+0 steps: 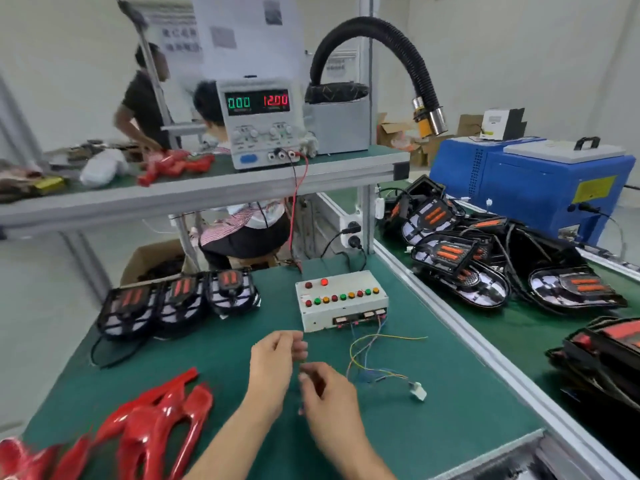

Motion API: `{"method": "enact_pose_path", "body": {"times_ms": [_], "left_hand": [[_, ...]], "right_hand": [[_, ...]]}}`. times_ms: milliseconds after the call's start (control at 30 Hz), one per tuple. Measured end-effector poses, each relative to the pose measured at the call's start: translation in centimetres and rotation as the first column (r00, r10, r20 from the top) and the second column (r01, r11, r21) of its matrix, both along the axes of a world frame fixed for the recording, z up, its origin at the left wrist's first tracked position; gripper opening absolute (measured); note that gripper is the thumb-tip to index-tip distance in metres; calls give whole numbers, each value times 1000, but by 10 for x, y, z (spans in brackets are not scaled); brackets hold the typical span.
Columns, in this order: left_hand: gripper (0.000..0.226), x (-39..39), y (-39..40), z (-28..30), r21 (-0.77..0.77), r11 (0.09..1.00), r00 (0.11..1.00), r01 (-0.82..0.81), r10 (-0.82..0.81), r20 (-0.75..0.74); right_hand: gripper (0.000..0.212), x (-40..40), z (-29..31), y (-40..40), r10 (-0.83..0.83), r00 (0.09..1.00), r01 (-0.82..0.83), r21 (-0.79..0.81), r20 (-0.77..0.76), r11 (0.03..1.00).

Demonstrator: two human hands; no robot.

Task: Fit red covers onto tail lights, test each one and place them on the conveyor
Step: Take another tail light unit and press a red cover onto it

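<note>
Several red covers [152, 420] lie in a heap at the near left of the green bench [450, 427]. Three uncovered tail lights [176, 303] stand in a row at the left, cables trailing. A white test box [341, 299] with coloured buttons sits mid-bench; its thin wires end in a white connector [417, 391] lying loose on the mat. My left hand [273, 368] and my right hand [329, 400] hover close together above the mat in front of the box, fingers loosely curled, holding nothing I can see.
The conveyor [519, 327] on the right carries several tail lights [453, 258]. A power supply [263, 123] reading 12.00 stands on the upper shelf, beside a black extraction hose [398, 43]. A blue machine [533, 181] stands beyond the conveyor. Two people work behind the shelf.
</note>
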State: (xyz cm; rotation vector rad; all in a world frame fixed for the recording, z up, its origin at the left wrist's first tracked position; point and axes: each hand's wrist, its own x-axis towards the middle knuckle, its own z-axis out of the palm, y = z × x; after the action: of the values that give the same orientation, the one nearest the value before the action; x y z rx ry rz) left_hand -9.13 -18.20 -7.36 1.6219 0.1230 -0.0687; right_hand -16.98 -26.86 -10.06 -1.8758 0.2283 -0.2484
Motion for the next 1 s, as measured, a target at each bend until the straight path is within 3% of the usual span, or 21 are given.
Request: {"method": "enact_pose_path", "body": {"times_ms": [167,300,433,533,733,800,900,1000], "left_hand": [[25,18,54,-8,141,989,997,-52,60,-53],[13,29,74,-16,292,955,990,58,-16,-143],[23,49,76,-17,298,953,990,47,-4,-142],[37,79,77,-17,264,963,980,-58,104,-167],[37,148,81,-11,33,925,877,-378,369,-307],[37,166,80,-6,-33,910,858,-413,377,-349],[20,186,81,0,-115,908,849,-403,324,-418],[26,200,87,3,-148,929,835,-340,225,-503]], "right_hand": [[16,20,-15,34,79,994,-76,35,-70,996],[20,34,-23,44,79,992,-83,-39,-94,996],[15,44,-26,45,74,993,-80,-69,-95,994],[13,44,-28,45,62,996,-63,-18,-65,998],[27,46,-32,48,42,999,-43,-24,-10,999],[26,50,-33,48,56,998,-57,-27,-29,998],[25,55,-36,47,68,997,-71,-60,-42,996],[24,56,-37,46,57,998,-58,-76,-16,995]]}}
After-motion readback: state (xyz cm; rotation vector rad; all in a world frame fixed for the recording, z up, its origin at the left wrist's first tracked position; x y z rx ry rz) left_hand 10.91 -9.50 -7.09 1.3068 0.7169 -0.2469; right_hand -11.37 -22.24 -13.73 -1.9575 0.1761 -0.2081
